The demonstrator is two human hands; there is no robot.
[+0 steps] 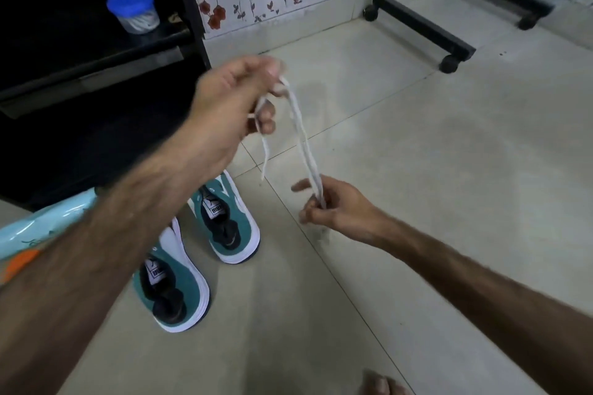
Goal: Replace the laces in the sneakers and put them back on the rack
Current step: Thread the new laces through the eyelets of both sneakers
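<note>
A white shoelace (301,135) hangs doubled between my two hands above the tiled floor. My left hand (231,106) grips its upper part, with a loose end dangling below the fingers. My right hand (333,205) pinches the lower strands, lower and to the right. Two teal and white sneakers stand side by side on the floor, heels toward me, under my left forearm: one (229,221) farther away, the other (170,285) nearer. Neither shoe shows a lace in its eyelets.
A dark rack (96,51) stands at the left with a blue-lidded plastic jar (134,11) on a shelf. A black wheeled stand (420,22) is at the back right by the floral wall. A light blue bag (38,228) lies at the left. My toes (382,383) show at the bottom.
</note>
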